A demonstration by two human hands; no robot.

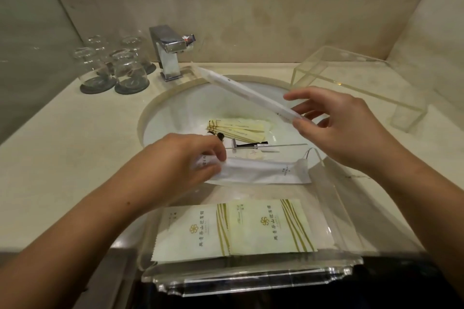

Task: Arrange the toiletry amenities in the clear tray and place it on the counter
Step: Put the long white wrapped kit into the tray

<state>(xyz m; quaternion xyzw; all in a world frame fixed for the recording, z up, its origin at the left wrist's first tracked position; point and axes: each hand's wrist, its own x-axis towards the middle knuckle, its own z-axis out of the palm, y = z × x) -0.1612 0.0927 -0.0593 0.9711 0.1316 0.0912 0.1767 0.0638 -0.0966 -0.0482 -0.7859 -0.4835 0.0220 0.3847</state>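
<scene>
The clear tray point(251, 276) rests across the sink's front edge, close to me. Two cream packets with gold stripes point(233, 228) lie flat in its near part. My left hand point(180, 158) pinches the left end of a white wrapped packet point(263, 170) lying across the tray's far part. My right hand point(334, 123) holds a long white wrapped packet point(241, 88) by its right end, raised and slanting up-left over the basin. In the sink point(175, 108) lie several cream sachets point(238, 128), a razor point(248, 144) and a small round soap point(256, 155).
A clear acrylic stand point(351, 88) sits on the counter at the right. Several upturned glasses on dark coasters point(113, 68) stand at the back left, beside the chrome faucet point(168, 52). A mirror edge runs along the top.
</scene>
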